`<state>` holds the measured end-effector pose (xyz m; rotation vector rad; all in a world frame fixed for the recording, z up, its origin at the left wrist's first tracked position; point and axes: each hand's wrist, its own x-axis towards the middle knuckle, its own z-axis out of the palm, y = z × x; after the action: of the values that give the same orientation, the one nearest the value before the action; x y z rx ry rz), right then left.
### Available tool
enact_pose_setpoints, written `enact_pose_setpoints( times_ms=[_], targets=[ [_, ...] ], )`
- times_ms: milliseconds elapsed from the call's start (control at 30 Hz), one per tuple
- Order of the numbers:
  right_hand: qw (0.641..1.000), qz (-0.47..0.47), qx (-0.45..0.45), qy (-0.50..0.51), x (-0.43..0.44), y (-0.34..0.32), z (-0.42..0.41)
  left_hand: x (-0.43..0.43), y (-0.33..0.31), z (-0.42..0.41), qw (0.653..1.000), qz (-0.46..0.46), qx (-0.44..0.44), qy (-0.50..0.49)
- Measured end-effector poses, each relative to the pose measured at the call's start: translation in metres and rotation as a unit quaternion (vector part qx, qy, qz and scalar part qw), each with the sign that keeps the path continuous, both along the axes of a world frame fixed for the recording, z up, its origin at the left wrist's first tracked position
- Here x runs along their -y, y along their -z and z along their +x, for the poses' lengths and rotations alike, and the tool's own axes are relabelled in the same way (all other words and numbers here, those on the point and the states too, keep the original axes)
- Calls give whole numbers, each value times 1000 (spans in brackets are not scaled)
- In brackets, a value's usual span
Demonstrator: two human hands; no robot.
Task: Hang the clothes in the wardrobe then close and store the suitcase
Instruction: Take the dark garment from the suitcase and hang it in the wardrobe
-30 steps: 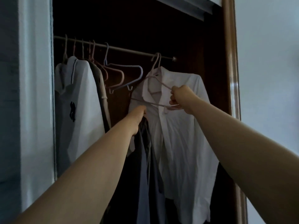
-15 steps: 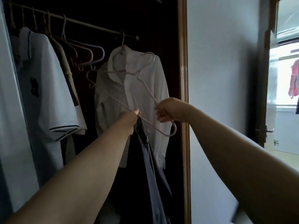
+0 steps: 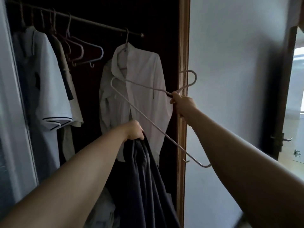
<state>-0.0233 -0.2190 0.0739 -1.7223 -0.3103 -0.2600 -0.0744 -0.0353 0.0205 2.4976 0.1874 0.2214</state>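
A: Two hands are busy below the wardrobe rail (image 3: pixel 98 23), so let's sweep across! At the rail's left end hangs a white polo shirt (image 3: pixel 47 83).

B: Next along the rail is a cluster of empty hangers (image 3: pixel 85 51). Then comes the white shirt (image 3: pixel 141 89), hanging close to the rail's right end.

A: And here's the change! A second ago the pale hanger (image 3: pixel 148 119) was hooked on the rail in front of that white shirt. Now it's off and hangs clear, below the rail's right end, tilted, its hook up past that end.

B: Who has it?

A: The right hand (image 3: pixel 182 104), with its fingers curled round the neck just under the hook. Left of it, under the rail's right half, the left hand (image 3: pixel 134 130) has its fingers bunched tight on the dark garment (image 3: pixel 144 178). That one drapes straight down, well below the rail.

B: So hanger and garment are both in hand, but apart.

A: Exactly. My read is that the hanger now goes into the dark garment's shoulders and then back onto the rail. The gap between the empty hangers and the white shirt looks a likely spot.

B: And the suitcase?

A: It's nowhere in view, so closing and storing it look to be still ahead.
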Motion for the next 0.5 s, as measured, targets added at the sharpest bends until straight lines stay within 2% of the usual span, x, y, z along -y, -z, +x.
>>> enact_pose_setpoints(
  times_ms=[67, 133, 233, 400, 500],
  targets=[
    [1000, -19, 14, -1, 16, 6, 1, 0, 2, -4, 993, 94, 33, -70],
    [999, -39, 12, -3, 33, 16, 2, 1, 7, -8, 985, 117, 58, -110],
    [998, -64, -26, 9, 52, 31, 5, -4, 16, -14, 984, 62, 77, -147],
    [993, -98, -63, 18, 76, 52, 14, -12, 24, -19, 962, -124, 143, -196],
    [992, -103, -67, 5, 83, 58, 19, -8, 21, -23, 958, -149, 148, -195]
  ],
)
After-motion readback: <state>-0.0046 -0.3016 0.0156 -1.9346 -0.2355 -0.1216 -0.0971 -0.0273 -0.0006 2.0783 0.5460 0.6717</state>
